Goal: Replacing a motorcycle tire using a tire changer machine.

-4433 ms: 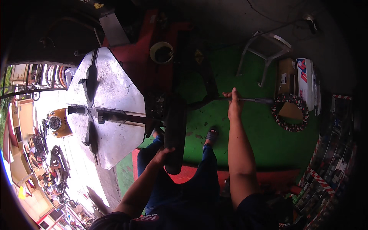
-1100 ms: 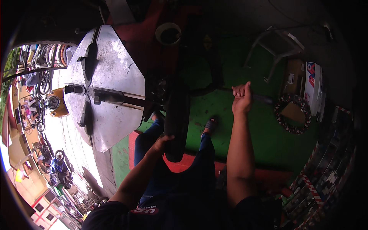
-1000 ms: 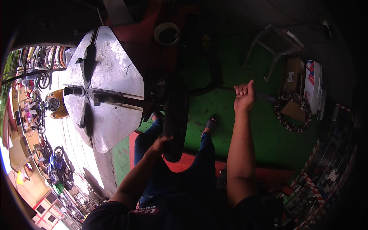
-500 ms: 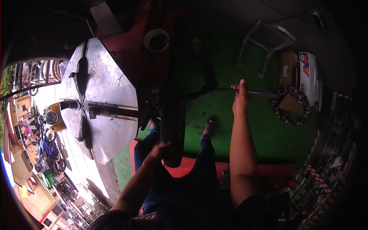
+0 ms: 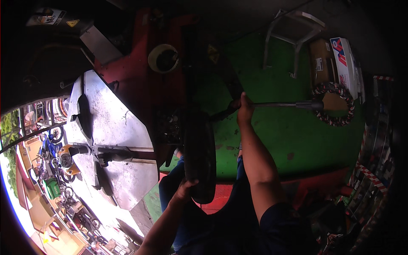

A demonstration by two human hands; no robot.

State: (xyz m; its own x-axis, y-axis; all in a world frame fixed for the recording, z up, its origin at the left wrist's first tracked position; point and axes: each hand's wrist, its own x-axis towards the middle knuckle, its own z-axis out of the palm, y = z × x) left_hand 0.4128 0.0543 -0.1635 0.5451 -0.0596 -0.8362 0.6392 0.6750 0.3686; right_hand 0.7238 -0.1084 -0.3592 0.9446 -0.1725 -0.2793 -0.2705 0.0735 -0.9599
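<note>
A black tyre (image 5: pixel 199 157) stands upright on its tread in front of my legs, beside the red machine (image 5: pixel 140 80). My left hand (image 5: pixel 185 190) grips the tyre's near lower edge. My right hand (image 5: pixel 245 108) is closed around a long dark metal lever bar (image 5: pixel 280 104) that runs from the tyre's far side out to the right, level above the green floor. My right arm is stretched out straight along it.
A grey metal octagonal turntable (image 5: pixel 114 140) with clamp slots lies to the left. A tape roll (image 5: pixel 162 58) sits on the red machine. A metal stool (image 5: pixel 293 29), cardboard boxes (image 5: pixel 335 59) and a chain ring (image 5: pixel 335 104) are on the green floor (image 5: pixel 276 136) at right.
About a second ago my right hand was raised off the bar with fingers loose; it has come down and closed on the lever bar. My left hand has stayed on the tyre.
</note>
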